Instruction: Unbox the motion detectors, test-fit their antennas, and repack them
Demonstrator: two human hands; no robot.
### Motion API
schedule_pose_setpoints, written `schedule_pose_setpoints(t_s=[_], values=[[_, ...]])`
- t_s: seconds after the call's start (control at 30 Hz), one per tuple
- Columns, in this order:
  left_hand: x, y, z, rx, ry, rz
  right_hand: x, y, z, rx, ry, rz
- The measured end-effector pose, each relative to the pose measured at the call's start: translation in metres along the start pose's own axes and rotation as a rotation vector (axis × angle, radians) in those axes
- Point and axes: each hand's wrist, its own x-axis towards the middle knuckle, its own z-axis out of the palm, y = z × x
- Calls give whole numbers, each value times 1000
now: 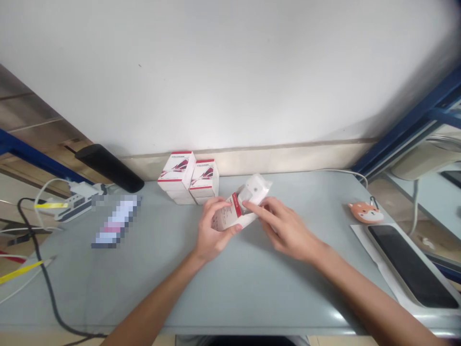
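My left hand [213,233] is closed around a small white carton [225,218] with a red band, its fingers on the far side and thumb along the near edge. A white device in a clear plastic bag [255,189] sticks out of the carton's far right end. My right hand [286,228] is at that end, index fingertip on the bagged device and the other fingers curled beside it. How far the device sits inside the carton is hidden. Behind my left hand, similar white and red cartons [176,168] are stacked by the wall.
On the grey table [230,298], a blurred-out phone-like item [117,223] lies left, near a black cylinder [110,168] and a power strip [77,202] with cables. Right are an orange animal-faced pouch [365,212] and a dark-screened phone-shaped device [410,264]. Blue frames flank the table.
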Motion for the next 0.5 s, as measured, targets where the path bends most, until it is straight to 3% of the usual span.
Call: schedule_pose_setpoints(t_s=[0.33, 0.5], values=[[-9, 10, 13, -265, 32, -182, -1, -11, 16, 227, 259, 83], [-16, 12, 14, -274, -37, -165, 1, -13, 9, 238, 198, 76]])
